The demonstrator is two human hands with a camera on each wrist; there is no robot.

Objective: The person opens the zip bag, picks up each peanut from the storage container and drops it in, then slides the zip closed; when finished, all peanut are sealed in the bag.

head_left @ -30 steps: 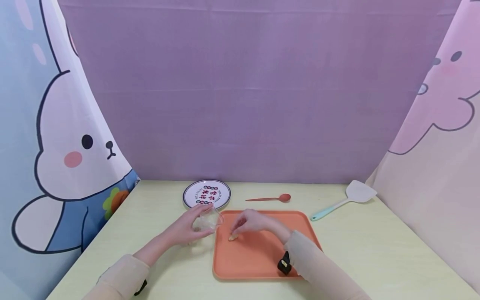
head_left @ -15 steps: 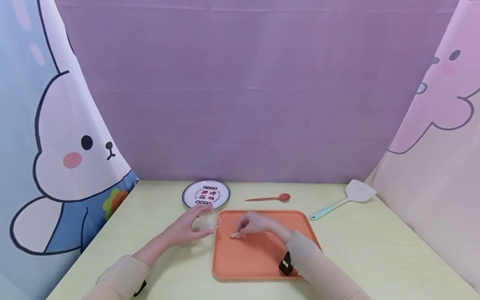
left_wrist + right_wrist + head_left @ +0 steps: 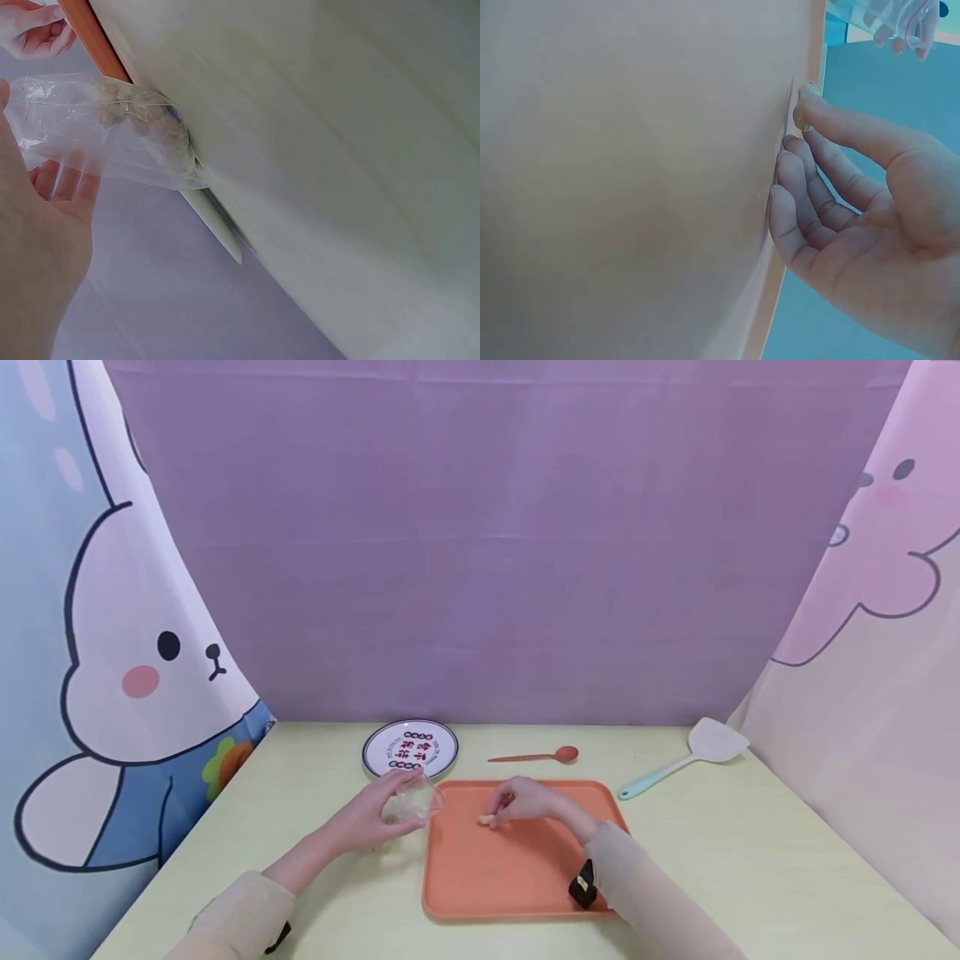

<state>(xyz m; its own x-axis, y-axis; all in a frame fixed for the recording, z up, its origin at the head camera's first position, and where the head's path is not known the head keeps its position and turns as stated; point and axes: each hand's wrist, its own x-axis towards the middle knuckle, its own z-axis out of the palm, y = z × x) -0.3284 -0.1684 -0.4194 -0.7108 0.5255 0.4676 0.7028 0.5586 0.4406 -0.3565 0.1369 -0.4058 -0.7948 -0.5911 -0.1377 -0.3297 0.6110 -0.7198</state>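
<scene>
My left hand (image 3: 367, 817) holds a clear plastic bag (image 3: 411, 800) at the tray's left edge, its mouth facing right. In the left wrist view, several tan, bumpy pieces (image 3: 142, 116) that look like peanuts lie in the bag's lower end. Over the orange tray (image 3: 480, 877), my right hand (image 3: 522, 802) pinches a small tan peanut (image 3: 486, 820) between thumb and forefinger. The right wrist view has the peanut (image 3: 802, 112) at the fingertips, the other fingers loosely bent close to the tray surface. Whether the peanut touches the tray I cannot tell.
Behind the bag lies a white plate (image 3: 390, 745) with a dark rim and red characters. A red spoon (image 3: 564, 755) rests behind the tray. To the right is a spatula (image 3: 712, 743) with a mint handle. A purple curtain (image 3: 487, 568) closes off the table's back.
My right hand has moved a little right and back across the tray, carrying the peanut. The left hand and bag have stayed nearly still.
</scene>
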